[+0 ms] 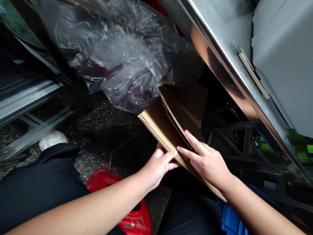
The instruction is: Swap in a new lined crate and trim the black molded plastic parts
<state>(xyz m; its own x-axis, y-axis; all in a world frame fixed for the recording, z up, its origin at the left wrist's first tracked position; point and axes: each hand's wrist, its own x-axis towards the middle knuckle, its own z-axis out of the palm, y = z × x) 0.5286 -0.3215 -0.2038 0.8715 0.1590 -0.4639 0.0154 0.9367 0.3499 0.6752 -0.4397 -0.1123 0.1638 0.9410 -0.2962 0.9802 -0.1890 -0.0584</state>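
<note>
Folded sheets of brown cardboard (pixel 159 120) are between my two hands, below the edge of a metal table. My left hand (pixel 159 167) grips the near edge of the lower sheet, thumb on top and fingers beneath. My right hand (pixel 207 162) lies over the cardboard with its index and middle fingers stretched apart, touching the upper layer; its thumb and lower fingers are partly hidden. The layers stand a little apart at their far left end. Just beyond the cardboard sits a crumpled clear plastic bag (pixel 120 45).
A shiny metal table (pixel 214 47) slopes across the upper right, bearing a pen-like object (pixel 253 71) and a large grey-white bin (pixel 302 64). A red plastic stool (pixel 135 222) stands between my legs, with a blue crate (pixel 235 227) at right. Metal frames (pixel 39 92) occupy the left.
</note>
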